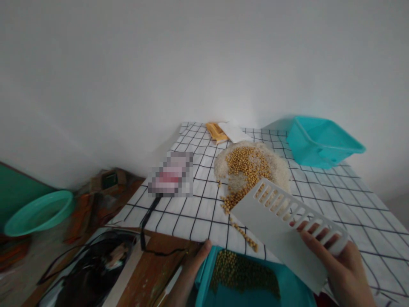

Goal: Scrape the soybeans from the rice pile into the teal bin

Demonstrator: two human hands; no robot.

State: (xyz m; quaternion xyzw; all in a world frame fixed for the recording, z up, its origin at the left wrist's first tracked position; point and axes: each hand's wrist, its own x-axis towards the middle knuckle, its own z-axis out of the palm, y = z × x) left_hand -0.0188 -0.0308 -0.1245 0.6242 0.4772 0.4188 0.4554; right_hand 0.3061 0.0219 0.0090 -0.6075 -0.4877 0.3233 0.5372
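My right hand grips a white slotted plastic scoop, tilted over the table's near edge. My left hand holds the rim of a teal bin below that edge; soybeans lie inside it. On the checked tablecloth sits a pile of soybeans mixed with white rice. A trail of beans runs from the pile toward the bin.
A second teal bin stands at the table's back right. An orange packet and white paper lie at the far edge by the wall. A blurred-out item rests left of the pile. A green basin and clutter sit lower left.
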